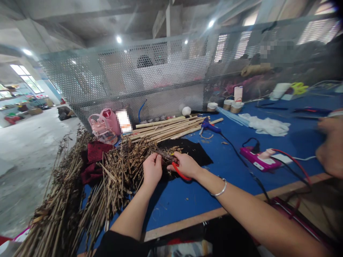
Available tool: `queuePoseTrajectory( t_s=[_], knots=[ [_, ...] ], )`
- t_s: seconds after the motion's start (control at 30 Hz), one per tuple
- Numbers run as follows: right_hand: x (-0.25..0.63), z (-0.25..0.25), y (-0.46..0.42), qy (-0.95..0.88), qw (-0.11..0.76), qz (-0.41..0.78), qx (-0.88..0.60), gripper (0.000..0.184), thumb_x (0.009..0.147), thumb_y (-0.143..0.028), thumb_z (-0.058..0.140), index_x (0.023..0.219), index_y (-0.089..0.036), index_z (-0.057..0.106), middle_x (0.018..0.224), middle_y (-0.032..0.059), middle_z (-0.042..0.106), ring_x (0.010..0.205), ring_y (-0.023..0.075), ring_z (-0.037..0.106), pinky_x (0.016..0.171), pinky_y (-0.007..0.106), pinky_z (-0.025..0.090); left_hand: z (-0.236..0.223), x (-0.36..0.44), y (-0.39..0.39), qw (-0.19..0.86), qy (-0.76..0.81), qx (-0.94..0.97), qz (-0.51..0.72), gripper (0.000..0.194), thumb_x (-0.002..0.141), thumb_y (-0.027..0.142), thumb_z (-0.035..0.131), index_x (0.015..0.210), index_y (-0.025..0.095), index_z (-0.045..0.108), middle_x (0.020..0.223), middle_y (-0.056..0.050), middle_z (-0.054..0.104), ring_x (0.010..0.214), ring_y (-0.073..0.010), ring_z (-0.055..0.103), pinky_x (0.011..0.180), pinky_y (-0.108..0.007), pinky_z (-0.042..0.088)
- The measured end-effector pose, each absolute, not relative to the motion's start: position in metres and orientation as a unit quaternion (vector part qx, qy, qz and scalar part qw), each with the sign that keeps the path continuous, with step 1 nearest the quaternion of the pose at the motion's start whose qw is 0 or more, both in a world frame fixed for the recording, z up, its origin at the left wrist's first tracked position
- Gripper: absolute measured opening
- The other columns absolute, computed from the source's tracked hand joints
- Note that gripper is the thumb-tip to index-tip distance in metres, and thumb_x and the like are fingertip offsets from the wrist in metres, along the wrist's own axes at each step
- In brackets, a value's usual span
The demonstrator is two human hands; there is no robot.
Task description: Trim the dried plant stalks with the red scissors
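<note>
A narrow dark brown strip (164,155), like a piece of bark or dry stem, spans the gap between my two hands. My left hand (152,169) pinches its left end between thumb and fingers. With my right hand (186,166) I grip red-handled scissors (182,174), close against the strip's right end; the blades are mostly hidden. Below and behind the hands lies a black cloth (197,153) strewn with plant bits. A pile of dried brown stalks (124,167) lies just left of my left hand.
Long pale sticks (160,131) and a blue glue gun (210,125) lie behind the hands. A purple power strip (259,159) with cables is at right, near another person's hand (331,142). A pink bag (108,121) stands at the mesh panel (128,76). More stalks (57,210) lean left.
</note>
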State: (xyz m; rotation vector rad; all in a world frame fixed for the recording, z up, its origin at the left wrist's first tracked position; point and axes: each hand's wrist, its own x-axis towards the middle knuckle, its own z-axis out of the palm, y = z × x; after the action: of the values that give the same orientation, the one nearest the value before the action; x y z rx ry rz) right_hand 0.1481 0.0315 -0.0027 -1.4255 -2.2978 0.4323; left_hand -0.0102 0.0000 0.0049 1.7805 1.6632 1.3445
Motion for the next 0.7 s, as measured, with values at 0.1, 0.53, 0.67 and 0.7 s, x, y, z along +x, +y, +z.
queuePoseTrajectory(
  t_s=[0.1, 0.53, 0.67, 0.7],
  knots=[
    [0.152, -0.001, 0.035, -0.827, 0.182, 0.131, -0.516, 0.041, 0.066, -0.060, 0.056, 0.077, -0.020, 0.051, 0.067, 0.0017, 0.060, 0.057, 0.0139, 0.054, 0.049, 0.021, 0.030, 0.007, -0.014, 0.002, 0.170, 0.605, 0.637, 0.446, 0.030, 0.083, 0.029, 0.038, 0.061, 0.016, 0.053, 0.057, 0.002, 0.051, 0.055, -0.0092, 0.044, 0.054, -0.020, 0.030],
    [0.157, -0.008, 0.043, -0.839, 0.150, 0.103, -0.512, 0.048, 0.066, -0.068, 0.049, 0.074, -0.021, 0.054, 0.064, 0.0024, 0.061, 0.055, 0.0145, 0.055, 0.049, 0.021, 0.031, 0.006, -0.022, 0.006, 0.177, 0.605, 0.668, 0.395, 0.031, 0.082, 0.029, 0.038, 0.061, 0.016, 0.055, 0.055, 0.001, 0.053, 0.053, -0.0094, 0.046, 0.053, -0.020, 0.030],
    [0.161, -0.007, 0.046, -0.828, 0.192, 0.091, -0.518, 0.044, 0.064, -0.065, 0.053, 0.072, -0.022, 0.055, 0.062, 0.0006, 0.060, 0.054, 0.0140, 0.053, 0.048, 0.021, 0.030, 0.007, -0.024, 0.007, 0.159, 0.628, 0.661, 0.379, 0.032, 0.081, 0.031, 0.039, 0.063, 0.015, 0.060, 0.055, 0.000, 0.056, 0.053, -0.0108, 0.048, 0.054, -0.021, 0.031],
    [0.164, -0.006, 0.048, -0.818, 0.215, 0.094, -0.524, 0.043, 0.064, -0.064, 0.054, 0.072, -0.022, 0.055, 0.062, 0.0001, 0.060, 0.054, 0.0137, 0.052, 0.048, 0.021, 0.030, 0.008, -0.026, 0.008, 0.155, 0.636, 0.655, 0.377, 0.031, 0.081, 0.032, 0.041, 0.065, 0.016, 0.061, 0.057, -0.001, 0.058, 0.055, -0.0114, 0.050, 0.055, -0.022, 0.032]
  ],
)
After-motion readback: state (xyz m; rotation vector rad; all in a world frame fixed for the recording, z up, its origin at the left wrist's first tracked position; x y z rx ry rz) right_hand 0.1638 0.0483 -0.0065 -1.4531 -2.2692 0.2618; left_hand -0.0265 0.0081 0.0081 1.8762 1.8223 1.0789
